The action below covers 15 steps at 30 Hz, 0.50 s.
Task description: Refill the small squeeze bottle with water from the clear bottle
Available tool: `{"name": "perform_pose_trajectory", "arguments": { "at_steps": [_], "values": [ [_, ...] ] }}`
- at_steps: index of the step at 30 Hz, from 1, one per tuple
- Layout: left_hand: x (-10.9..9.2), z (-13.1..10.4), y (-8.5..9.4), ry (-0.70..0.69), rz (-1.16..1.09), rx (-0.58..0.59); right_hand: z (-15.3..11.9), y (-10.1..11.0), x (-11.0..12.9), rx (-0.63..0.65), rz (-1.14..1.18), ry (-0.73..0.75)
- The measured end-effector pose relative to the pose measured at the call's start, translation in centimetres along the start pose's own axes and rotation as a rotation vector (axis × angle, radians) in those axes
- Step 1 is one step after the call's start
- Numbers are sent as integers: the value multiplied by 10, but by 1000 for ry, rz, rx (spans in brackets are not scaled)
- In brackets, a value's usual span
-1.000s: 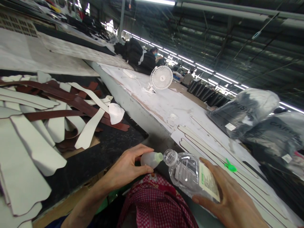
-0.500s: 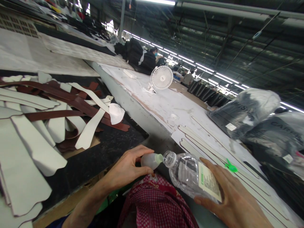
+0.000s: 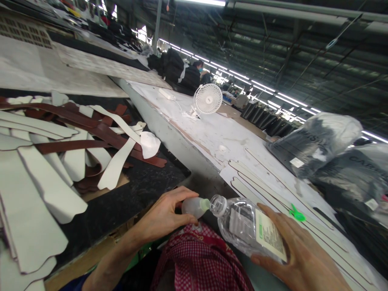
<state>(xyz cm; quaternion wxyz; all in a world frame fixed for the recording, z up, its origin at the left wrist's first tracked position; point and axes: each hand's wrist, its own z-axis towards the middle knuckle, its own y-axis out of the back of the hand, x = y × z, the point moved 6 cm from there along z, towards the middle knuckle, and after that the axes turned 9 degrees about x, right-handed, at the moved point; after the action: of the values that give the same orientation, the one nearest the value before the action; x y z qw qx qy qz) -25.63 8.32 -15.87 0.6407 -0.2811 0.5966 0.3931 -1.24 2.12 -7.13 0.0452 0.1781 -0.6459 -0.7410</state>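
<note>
My left hand (image 3: 169, 210) is closed round a small translucent squeeze bottle (image 3: 192, 207) with a pale green neck, tipped on its side and pointing right. Facing it is the uncapped mouth of a large clear plastic bottle (image 3: 239, 224), its cream label printed in green. My right hand (image 3: 291, 246) grips this bottle by its base and holds it tilted, mouth to the left. The two necks meet or nearly meet; I cannot tell whether they touch. A bright green cap-like piece (image 3: 297, 213) lies on the table beyond my right hand.
White and brown leather-like strips (image 3: 72, 137) lie heaped on the black surface at left. On the white-covered table (image 3: 212, 133) are a small white fan (image 3: 208, 99) and long pale strips (image 3: 257, 178). Plastic-wrapped dark bundles (image 3: 315, 139) stand at right. A person (image 3: 200, 70) is far back.
Both bottles stay neck to neck in my hands, with hardly any movement. The whole view has shifted slightly.
</note>
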Motion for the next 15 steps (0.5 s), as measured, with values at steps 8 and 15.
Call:
{"name": "perform_pose_trajectory", "arguments": {
  "at_steps": [8, 15],
  "values": [
    [0, 0, -1, 5, -13, 10, -1, -2, -3, 35, -12, 24],
    [1, 0, -3, 4, -41, 25, -2, 1, -3, 11, -10, 19]
  ]
}}
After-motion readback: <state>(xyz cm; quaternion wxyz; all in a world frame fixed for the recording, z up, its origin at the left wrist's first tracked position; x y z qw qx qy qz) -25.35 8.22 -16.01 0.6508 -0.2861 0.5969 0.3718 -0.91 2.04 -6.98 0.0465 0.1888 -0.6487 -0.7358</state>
